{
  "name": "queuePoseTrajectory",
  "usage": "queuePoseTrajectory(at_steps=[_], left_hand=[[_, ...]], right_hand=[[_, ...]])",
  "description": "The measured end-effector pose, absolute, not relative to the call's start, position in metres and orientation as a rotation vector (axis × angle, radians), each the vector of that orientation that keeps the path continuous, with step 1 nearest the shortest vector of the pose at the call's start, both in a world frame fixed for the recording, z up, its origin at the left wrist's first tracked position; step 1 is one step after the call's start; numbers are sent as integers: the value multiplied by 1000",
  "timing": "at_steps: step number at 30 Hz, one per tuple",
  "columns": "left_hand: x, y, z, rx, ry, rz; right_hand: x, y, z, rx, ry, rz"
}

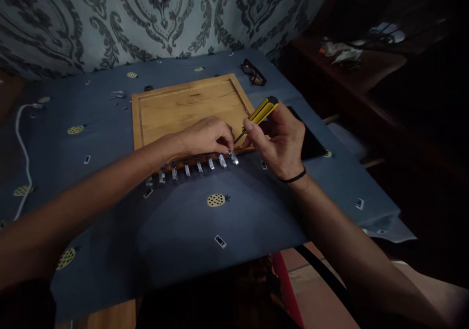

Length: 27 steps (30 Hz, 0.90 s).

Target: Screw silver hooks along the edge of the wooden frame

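My right hand (pixel 284 141) is wrapped round a yellow-and-black screwdriver (pixel 264 110), its shaft slanting down to the left. The screwdriver's tip comes close to my left fingertips at the board's near edge; whether it touches a screw is too small to tell. My left hand (pixel 208 134) rests over that edge, thumb and fingers closed on the upper end of a shiny metal hook (pixel 234 158), the rightmost in a row. Several similar metal hooks (pixel 187 170) stick out along the near edge of the framed wooden board (pixel 190 107), which lies flat.
Dark-framed glasses (pixel 253 71) lie behind the board. A flat black object (pixel 311 141) sits partly behind my right hand. Small metal pieces (pixel 117 94) lie to the left, and a white cable (pixel 22 143) runs along the blue tablecloth (pixel 176 231). A patterned curtain (pixel 161 16) hangs behind.
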<state>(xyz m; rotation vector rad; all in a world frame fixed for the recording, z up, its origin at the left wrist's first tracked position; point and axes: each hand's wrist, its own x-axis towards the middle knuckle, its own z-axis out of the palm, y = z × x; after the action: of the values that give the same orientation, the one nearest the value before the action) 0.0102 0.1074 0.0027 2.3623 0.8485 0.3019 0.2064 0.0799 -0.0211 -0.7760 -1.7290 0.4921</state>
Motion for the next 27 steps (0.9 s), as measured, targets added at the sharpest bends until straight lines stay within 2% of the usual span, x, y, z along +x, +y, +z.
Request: queuePoseTrajectory(at_steps=[12,27], left_hand=[[13,104,-2,2501,892,294],[-3,104,3,1969,920,403]], right_hand=[[206,80,-21,-754,-1717,484],[205,77,-17,-806,-1732,458]])
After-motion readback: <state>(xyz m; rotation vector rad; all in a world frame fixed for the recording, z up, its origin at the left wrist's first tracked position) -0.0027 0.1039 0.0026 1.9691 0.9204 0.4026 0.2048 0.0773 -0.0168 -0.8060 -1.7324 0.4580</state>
